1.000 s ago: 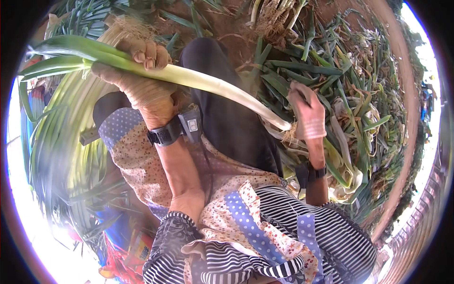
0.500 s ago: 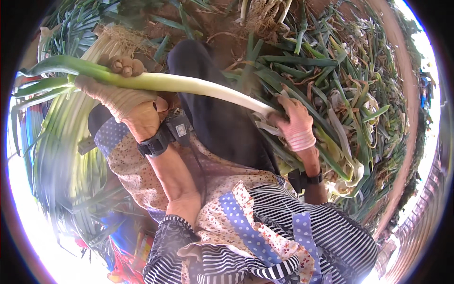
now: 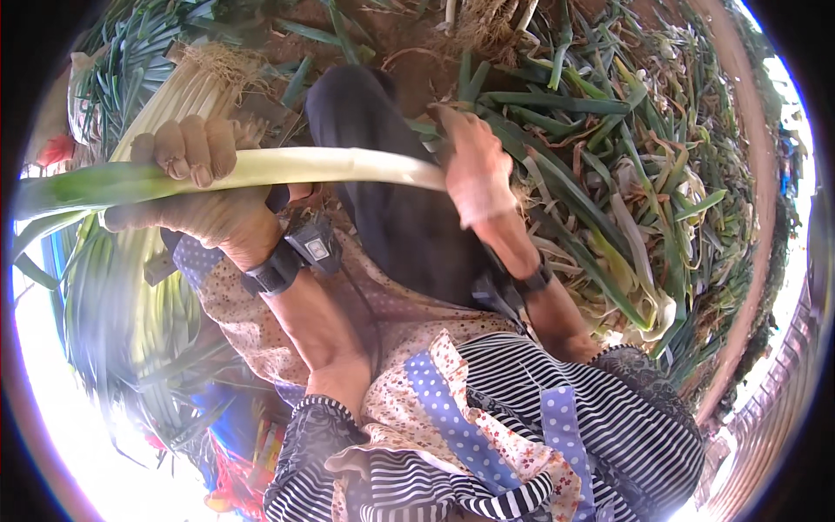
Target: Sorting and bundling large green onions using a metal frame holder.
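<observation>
Across my lap lies a long green onion (image 3: 304, 165), held nearly level, its green leaves to the left and its white shank to the right. My left hand (image 3: 196, 178), in a worn, soiled glove, is closed around the stalk where green turns to white. At the white end, my right hand (image 3: 477, 165) has its fingers curled over the tip; they are smeared by motion, and the tip is hidden under them. Just beyond my left hand rests a thick bundle of green onions (image 3: 165, 104), roots at the top and leaves trailing down the left side.
A heap of stripped leaves and peelings (image 3: 644, 174) spreads along the right. More green onions with roots (image 3: 491, 26) lie at the far middle on brown soil. My dark-trousered knee (image 3: 374, 148) is under the stalk. Red and blue plastic (image 3: 235, 461) shows at the lower left.
My right hand has moved left and up from over the leaf heap. My left hand now wraps its fingers over the stalk, which has become more level.
</observation>
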`<state>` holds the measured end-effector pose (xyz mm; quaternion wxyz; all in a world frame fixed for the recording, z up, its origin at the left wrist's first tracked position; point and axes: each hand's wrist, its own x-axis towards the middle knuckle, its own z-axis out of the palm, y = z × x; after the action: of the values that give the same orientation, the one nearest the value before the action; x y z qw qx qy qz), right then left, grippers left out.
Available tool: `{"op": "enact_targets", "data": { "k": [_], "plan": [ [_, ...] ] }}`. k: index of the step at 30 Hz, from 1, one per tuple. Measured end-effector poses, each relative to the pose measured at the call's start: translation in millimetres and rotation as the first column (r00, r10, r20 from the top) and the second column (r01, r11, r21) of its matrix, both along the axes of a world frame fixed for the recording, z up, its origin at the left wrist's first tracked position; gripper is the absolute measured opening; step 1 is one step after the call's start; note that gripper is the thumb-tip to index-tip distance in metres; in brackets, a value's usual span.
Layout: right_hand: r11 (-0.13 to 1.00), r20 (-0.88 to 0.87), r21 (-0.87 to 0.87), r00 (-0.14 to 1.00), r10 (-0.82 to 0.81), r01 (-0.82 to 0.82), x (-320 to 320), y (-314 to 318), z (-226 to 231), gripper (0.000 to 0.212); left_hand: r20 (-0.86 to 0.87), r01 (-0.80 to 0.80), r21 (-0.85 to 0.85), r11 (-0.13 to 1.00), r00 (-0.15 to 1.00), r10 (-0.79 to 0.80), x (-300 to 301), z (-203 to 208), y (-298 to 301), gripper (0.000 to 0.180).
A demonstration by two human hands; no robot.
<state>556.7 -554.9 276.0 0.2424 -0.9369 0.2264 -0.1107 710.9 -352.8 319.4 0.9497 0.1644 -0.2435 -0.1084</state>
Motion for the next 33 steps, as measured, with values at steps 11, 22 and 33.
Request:
{"op": "enact_targets", "data": {
  "k": [11, 22, 33],
  "plan": [
    [0.993, -0.335, 0.067, 0.94, -0.07, 0.098, 14.9, -60.4, -80.5, 0.034, 0.288, 0.25, -0.23, 0.941, 0.941, -0.179, -2.8, 5.0, -15.7, 0.029],
    [0.846, 0.167, 0.51, 0.983, 0.081, -0.156, -74.0, -28.2, 29.0, 0.029, 0.118, 0.093, -0.229, 0.969, 0.991, -0.067, -4.0, -1.5, -6.1, 0.035],
    [0.995, 0.11, -0.044, 0.989, 0.099, -0.095, -63.0, -35.9, 7.0, 0.008, -0.081, -0.075, 0.196, 0.978, 0.992, 0.092, -0.8, 11.2, -4.0, 0.063]
  ]
}}
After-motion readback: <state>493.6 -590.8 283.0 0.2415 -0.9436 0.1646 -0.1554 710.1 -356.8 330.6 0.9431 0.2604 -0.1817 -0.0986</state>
